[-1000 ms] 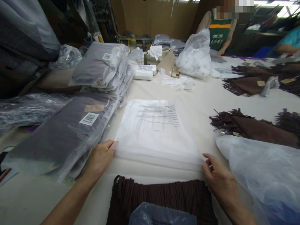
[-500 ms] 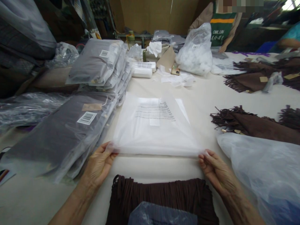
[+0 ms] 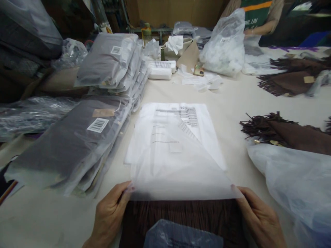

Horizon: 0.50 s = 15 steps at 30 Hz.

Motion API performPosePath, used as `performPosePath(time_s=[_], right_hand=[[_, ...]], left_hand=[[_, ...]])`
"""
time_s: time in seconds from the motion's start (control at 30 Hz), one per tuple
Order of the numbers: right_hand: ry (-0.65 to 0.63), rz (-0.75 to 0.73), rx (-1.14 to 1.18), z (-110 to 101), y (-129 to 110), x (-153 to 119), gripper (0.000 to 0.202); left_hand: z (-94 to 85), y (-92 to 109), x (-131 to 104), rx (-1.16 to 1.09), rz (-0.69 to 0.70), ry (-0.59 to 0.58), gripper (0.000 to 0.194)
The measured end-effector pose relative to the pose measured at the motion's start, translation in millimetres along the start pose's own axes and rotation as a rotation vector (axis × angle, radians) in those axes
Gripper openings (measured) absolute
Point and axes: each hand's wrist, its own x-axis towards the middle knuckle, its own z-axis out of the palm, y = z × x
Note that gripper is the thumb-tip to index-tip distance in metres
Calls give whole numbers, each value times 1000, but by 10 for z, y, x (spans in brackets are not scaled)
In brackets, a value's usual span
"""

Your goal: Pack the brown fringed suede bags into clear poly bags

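My left hand [image 3: 110,215] and my right hand [image 3: 260,218] each pinch a near corner of a frosted clear plastic bag [image 3: 181,172]. The bag is lifted off a flat stack of printed plastic bags [image 3: 178,120] on the cream table [image 3: 232,100]. Its near edge hangs over a folded dark brown fringed garment [image 3: 181,213] lying between my hands at the table's front edge. A bluish plastic piece [image 3: 181,236] lies on that garment.
Piles of bagged grey garments with barcode labels [image 3: 77,144] fill the left side. More brown fringed pieces [image 3: 284,132] and a large loose plastic sheet [image 3: 297,179] lie right. A full white plastic sack [image 3: 224,48], a phone [image 3: 199,70] and a person in a green apron [image 3: 258,17] are at the far end.
Both hands have pulled the top bag off the stack toward me, so its near edge now overlaps the brown fringed garment. The view has tilted down.
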Motion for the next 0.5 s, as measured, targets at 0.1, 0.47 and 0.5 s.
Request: performPosePath(time_s=[0.1,0.47,0.5], right_hand=[[-26,101,62,-4,13,-54,36],[93,369,355,152,11,-456,38],[109,379,366,162,-4,-507,38]], left_hand=[[22,24,-156,24,-144,31,30],[-38,116,-380,-11,-570,7,43],[-49,102,-408,-14,-572,-2,43]])
